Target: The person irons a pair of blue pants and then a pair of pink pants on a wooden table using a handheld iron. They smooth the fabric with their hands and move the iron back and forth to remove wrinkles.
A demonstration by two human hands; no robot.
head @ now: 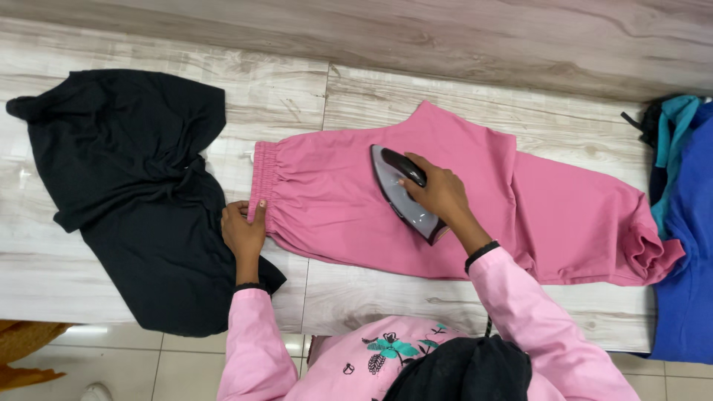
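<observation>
Pink trousers (520,215) lie flat across the pale wood-look counter (89,275), the gathered waistband to the left. My right hand (440,194) grips the dark handle of a grey iron (397,197) that rests on the upper part of the trousers. My left hand (243,230) pinches the elastic waistband at its lower left corner and holds the cloth taut. Both arms wear pink sleeves.
A crumpled black garment (126,186) lies to the left of the trousers, partly over the counter's front edge. Blue and teal cloth (687,223) is piled at the right end. Tiled floor (178,367) shows below the counter.
</observation>
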